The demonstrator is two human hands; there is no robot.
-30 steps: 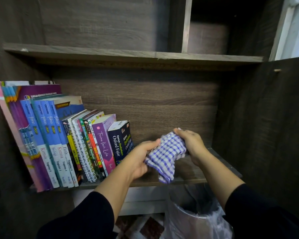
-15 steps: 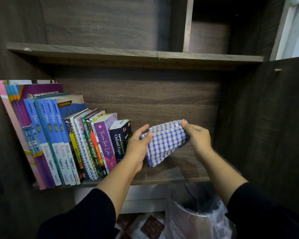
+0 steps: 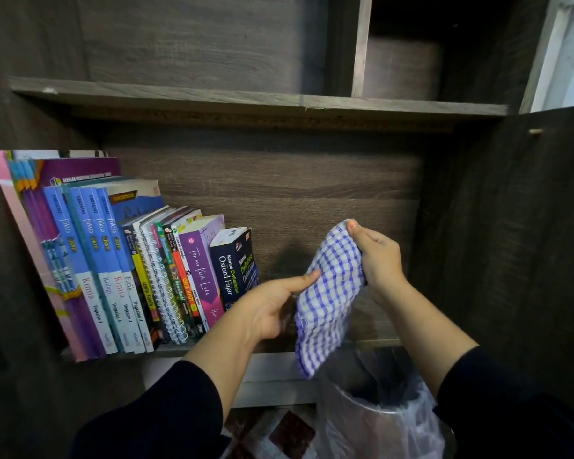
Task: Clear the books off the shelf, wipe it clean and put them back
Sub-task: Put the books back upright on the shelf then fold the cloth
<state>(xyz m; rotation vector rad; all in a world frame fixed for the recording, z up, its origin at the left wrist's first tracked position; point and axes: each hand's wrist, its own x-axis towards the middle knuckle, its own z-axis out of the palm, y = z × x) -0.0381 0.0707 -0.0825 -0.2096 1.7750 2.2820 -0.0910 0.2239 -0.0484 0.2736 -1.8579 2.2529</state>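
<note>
A row of several books (image 3: 120, 270) leans left on the left half of a dark wooden shelf (image 3: 176, 349); the rightmost is a navy dictionary (image 3: 234, 263). A blue-and-white checked cloth (image 3: 328, 303) hangs in front of the shelf's bare right half. My right hand (image 3: 376, 256) pinches its top corner. My left hand (image 3: 272, 306) touches the cloth's left edge with thumb and fingers, just right of the dictionary.
A bin lined with a clear plastic bag (image 3: 378, 412) stands on the floor under the cloth. The upper shelf board (image 3: 246, 97) runs overhead. A dark cabinet side panel (image 3: 511, 243) closes the right. Patterned floor tiles (image 3: 279, 435) show below.
The bunched cloth was lifted off the shelf and opened out; it now hangs lengthwise from my right hand, which moved up and right. My left hand slid down its edge.
</note>
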